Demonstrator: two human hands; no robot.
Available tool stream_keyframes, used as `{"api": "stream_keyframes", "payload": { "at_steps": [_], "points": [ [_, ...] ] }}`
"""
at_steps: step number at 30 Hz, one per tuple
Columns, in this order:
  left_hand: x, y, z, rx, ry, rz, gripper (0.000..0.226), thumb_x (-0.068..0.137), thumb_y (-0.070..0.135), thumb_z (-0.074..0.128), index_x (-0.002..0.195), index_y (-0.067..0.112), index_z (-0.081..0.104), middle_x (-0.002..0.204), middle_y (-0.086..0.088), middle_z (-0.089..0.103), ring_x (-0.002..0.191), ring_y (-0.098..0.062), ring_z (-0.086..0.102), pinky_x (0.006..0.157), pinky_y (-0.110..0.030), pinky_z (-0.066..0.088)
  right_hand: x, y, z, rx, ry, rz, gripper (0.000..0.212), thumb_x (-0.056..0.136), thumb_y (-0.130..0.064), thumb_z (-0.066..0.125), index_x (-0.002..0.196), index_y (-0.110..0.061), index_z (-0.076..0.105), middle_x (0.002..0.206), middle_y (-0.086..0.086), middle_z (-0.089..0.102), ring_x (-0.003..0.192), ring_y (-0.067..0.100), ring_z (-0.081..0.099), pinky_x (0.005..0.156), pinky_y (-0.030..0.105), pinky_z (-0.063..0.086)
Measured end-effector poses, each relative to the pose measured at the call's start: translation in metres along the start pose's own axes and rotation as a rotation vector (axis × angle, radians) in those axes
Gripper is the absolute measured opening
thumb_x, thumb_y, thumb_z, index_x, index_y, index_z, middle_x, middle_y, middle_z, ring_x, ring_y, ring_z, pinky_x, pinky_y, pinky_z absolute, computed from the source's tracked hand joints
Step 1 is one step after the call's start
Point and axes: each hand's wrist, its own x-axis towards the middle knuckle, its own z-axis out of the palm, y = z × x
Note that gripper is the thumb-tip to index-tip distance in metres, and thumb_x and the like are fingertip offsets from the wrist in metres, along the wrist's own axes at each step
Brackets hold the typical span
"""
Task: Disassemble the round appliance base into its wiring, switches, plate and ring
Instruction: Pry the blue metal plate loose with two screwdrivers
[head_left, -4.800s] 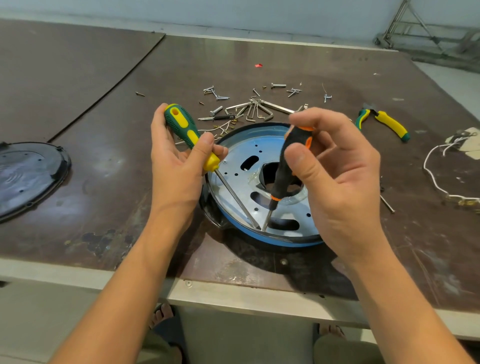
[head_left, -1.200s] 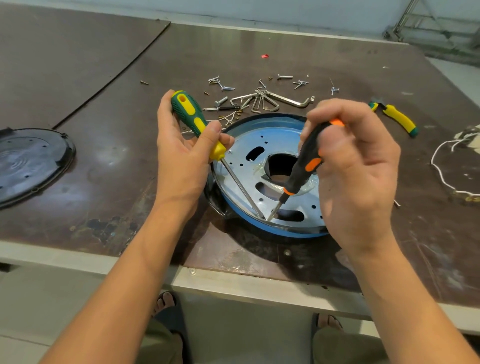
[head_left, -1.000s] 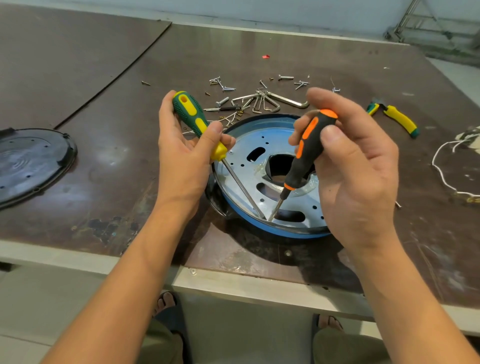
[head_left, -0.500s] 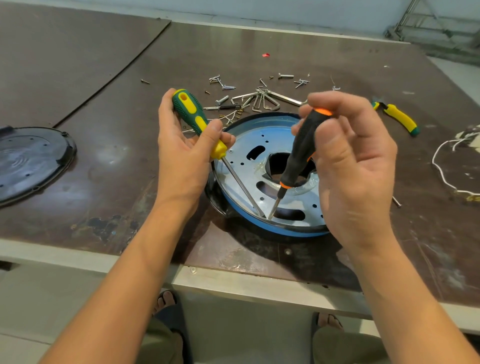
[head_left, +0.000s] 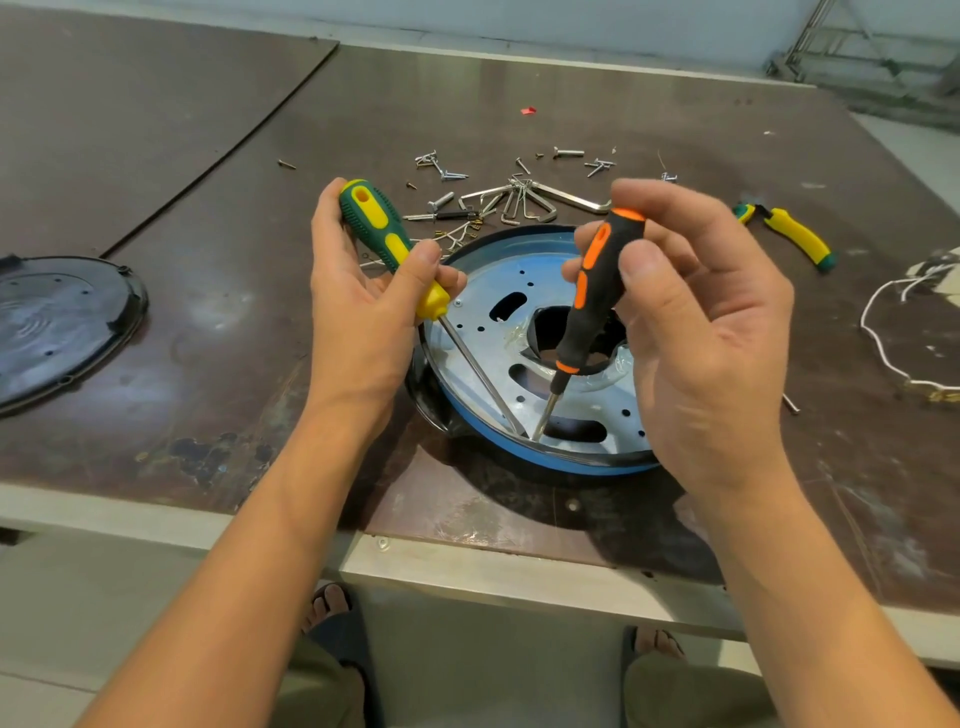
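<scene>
The right hand (head_left: 701, 353) has rolled its pinched black-orange screwdriver (head_left: 592, 301). The left hand (head_left: 363, 312) grips the green-yellow screwdriver (head_left: 384, 239), unmoved. Both tips meet at the near edge of the metal plate (head_left: 483, 332), which remains seated in the blue ring (head_left: 498, 441) on the table (head_left: 208, 312).

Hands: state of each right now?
Left hand: closed, gripping the green-and-yellow-handled screwdriver.
Right hand: closed, pinching the black-and-orange-handled screwdriver.

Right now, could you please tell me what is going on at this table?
A person is working at the round base with two screwdrivers. The left hand grips the green screwdriver, the right hand the orange screwdriver; both tips meet at the plate's near edge, inside the blue ring. Screws, hex keys and pliers lie behind.
</scene>
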Motion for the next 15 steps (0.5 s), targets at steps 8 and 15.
{"api": "stream_keyframes", "payload": {
  "at_steps": [8,15],
  "points": [
    [0.0014,-0.0053,-0.0015,-0.04,-0.013,-0.002,0.069,0.097,0.006,0.061,0.153,0.018,0.022,0.111,0.034,0.062,0.077,-0.018,0.071,0.086,-0.041,0.06,0.0012,-0.003,0.0024,-0.045,0.034,-0.043,0.017,0.1,-0.007,0.059,0.116,-0.012,0.062,0.094,0.007,0.061,0.083,0.012,0.061,0.074,0.029,0.053],
    [0.0006,-0.0022,-0.0007,-0.037,-0.005,-0.001,0.065,0.098,0.004,0.06,0.151,0.015,0.026,0.127,0.016,0.054,0.077,-0.019,0.072,0.086,-0.042,0.06,0.0009,-0.0038,0.0048,-0.025,0.009,-0.027,0.016,0.1,-0.01,0.056,0.116,-0.012,0.06,0.097,0.008,0.06,0.088,0.018,0.057,0.077,0.029,0.05]
  ]
}}
